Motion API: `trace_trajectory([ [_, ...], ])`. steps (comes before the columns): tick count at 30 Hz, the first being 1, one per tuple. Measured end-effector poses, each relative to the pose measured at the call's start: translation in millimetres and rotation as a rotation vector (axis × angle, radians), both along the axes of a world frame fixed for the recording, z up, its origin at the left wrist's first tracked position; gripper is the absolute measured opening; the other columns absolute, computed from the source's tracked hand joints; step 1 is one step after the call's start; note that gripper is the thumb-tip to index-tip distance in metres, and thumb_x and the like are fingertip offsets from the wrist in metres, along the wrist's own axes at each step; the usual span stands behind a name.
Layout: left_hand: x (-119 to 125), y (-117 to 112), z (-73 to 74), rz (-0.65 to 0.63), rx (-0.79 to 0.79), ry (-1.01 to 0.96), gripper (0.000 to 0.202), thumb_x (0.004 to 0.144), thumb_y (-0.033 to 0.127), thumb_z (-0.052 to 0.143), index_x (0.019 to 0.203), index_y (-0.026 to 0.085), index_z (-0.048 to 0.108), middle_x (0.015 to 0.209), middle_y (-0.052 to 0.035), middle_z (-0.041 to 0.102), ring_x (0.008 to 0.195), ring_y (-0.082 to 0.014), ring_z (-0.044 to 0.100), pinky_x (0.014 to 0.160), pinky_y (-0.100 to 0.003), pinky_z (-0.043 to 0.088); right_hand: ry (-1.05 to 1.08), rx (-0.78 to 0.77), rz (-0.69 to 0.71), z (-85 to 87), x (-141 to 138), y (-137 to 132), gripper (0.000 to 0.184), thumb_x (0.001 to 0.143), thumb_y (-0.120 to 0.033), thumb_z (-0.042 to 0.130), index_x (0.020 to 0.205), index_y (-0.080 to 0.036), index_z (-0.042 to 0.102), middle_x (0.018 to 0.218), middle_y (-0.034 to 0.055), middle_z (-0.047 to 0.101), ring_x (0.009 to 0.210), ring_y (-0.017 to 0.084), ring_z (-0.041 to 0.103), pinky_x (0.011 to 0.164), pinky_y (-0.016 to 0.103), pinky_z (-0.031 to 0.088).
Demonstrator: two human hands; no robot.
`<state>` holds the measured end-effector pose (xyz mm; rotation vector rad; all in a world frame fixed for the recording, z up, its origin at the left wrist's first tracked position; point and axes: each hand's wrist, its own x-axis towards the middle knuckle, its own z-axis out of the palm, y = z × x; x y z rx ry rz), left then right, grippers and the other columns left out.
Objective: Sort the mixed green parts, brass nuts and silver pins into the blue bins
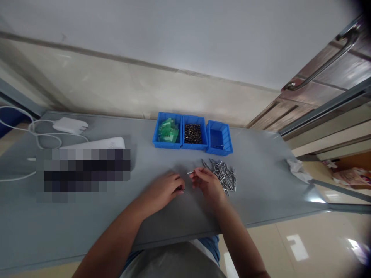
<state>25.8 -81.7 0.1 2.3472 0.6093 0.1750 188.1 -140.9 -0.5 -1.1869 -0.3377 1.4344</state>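
A long grey bench lies in front of the person. Far to the right of the hands is a brown door with a long metal handle. On the bench, past the hands, sit three blue bins in a row. The left bin holds green packets, the middle bin holds small dark bits, and the right bin has a thin pin lying in it. Far to the left of the hands are a white charger, its white cord, a flat white box and a blurred patch that hides what is under it. Far to the right is a crumpled white tissue.

Just beside the right hand, past its wrist side, is a messy pile of silver pins. The right hand is almost closed, and its fingers pinch one silver pin. The left hand is near the right hand, but they do not touch. Its fingers curl in, with a tiny shiny bit at the tips. It is too small to tell what it is or if it is held.
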Motion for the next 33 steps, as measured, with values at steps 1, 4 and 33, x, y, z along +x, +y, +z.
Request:
trace_trajectory([
  [1, 1.0, 1.1, -1.4, 0.028, 0.012, -0.005, 0.008, 0.083, 0.02, 0.048, 0.085, 0.019, 0.056, 0.087, -0.0023, 0.054, 0.085, -0.0178, 0.05, 0.075, -0.031, 0.041, 0.02, -0.002, 0.008, 0.7, -0.2, 0.0, 0.018, 0.064, -0.03, 0.067, 0.069, -0.016, 0.058, 0.067, 0.0022, 0.064, 0.056, 0.011, 0.054, 0.048, 0.023, 0.04],
  [4, 3.2, 5.1, -7.0, 0.136, 0.069, -0.034, 0.011, 0.085, 0.02, 0.044, 0.085, 0.018, 0.054, 0.086, -0.0034, 0.053, 0.087, -0.0189, 0.049, 0.076, -0.033, 0.041, 0.065, 0.002, 0.029, 1.0, -1.5, -0.2, 0.016, 0.066, -0.029, 0.066, 0.07, -0.015, 0.059, 0.067, 0.0017, 0.064, 0.055, 0.01, 0.054, 0.048, 0.022, 0.04],
  [33, -1.7, 3.3, 17.8, 0.325, 0.072, -0.275, 0.011, 0.084, 0.027, 0.047, 0.088, 0.022, 0.056, 0.083, 0.001, 0.059, 0.066, -0.0098, 0.051, 0.068, -0.024, 0.043, -0.245, 0.118, 0.042, 11.1, -21.4, -3.4, 0.019, 0.073, -0.036, 0.056, 0.076, -0.017, 0.06, 0.065, 0.0006, 0.057, 0.054, 0.01, 0.047, 0.051, 0.023, 0.039],
])
